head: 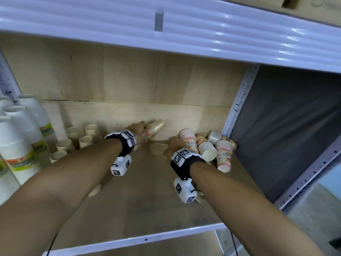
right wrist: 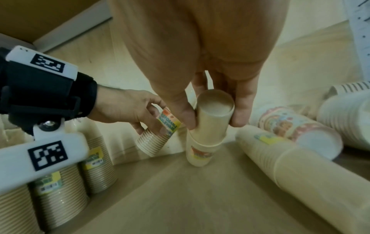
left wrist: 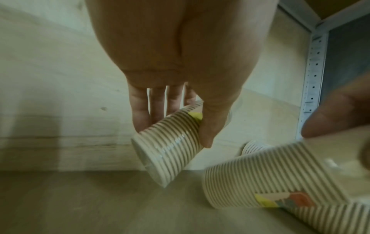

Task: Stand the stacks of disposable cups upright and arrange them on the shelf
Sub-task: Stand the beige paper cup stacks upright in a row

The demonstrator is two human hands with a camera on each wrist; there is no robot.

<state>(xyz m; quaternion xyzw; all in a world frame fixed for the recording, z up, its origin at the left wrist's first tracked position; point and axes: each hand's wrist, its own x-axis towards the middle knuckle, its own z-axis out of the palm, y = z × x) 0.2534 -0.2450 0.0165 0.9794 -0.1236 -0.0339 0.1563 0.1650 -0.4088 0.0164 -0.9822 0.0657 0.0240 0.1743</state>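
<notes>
My left hand (head: pixel 141 130) grips a short stack of tan ribbed cups (head: pixel 154 129) by its labelled end, tilted above the shelf board (head: pixel 138 200) near the back panel. In the left wrist view this stack (left wrist: pixel 170 152) hangs clear of the board, thumb and fingers of the left hand (left wrist: pixel 173 133) around it. My right hand (right wrist: pixel 214 122) pinches a smooth beige stack (right wrist: pixel 206 137) near its closed top end; its lower end touches the board, almost upright. From the head, the right hand (head: pixel 175 143) covers most of that stack (head: pixel 156 149).
Several stacks lie in a heap at the right: pink patterned cups (head: pixel 190 140), white ribbed ones (head: pixel 208 151) and a long beige stack (right wrist: pixel 290 174). Tan stacks (head: pixel 73 134) stand upright at the left, beside tall white ones (head: pixel 18 145). A perforated post (head: pixel 239 100) bounds the right side.
</notes>
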